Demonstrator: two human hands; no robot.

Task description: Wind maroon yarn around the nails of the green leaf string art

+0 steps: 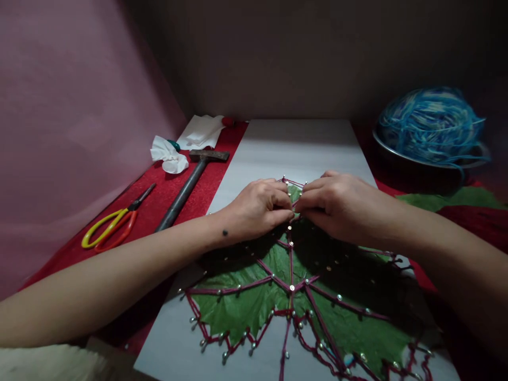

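A large green leaf (254, 270) lies on a white board (301, 143), with nails (292, 288) standing along its outline and veins. Purple yarn (254, 286) runs from nail to nail along the veins, and darker red yarn follows the jagged edge. My left hand (264, 207) is closed in a pinch at the upper part of the leaf. Opposite it, my right hand (331, 203) pinches too, its fingertips almost touching the left ones. A bit of purple yarn shows between them; the fingers hide most of it.
To the left on the red cloth (154, 198) lie scissors (119, 222) with yellow and orange handles, a hammer (190, 185), crumpled white paper (170, 156) and flat white paper (202, 132). A metal bowl (408, 156) at right holds blue yarn (432, 124). Another green leaf (452, 198) lies below it.
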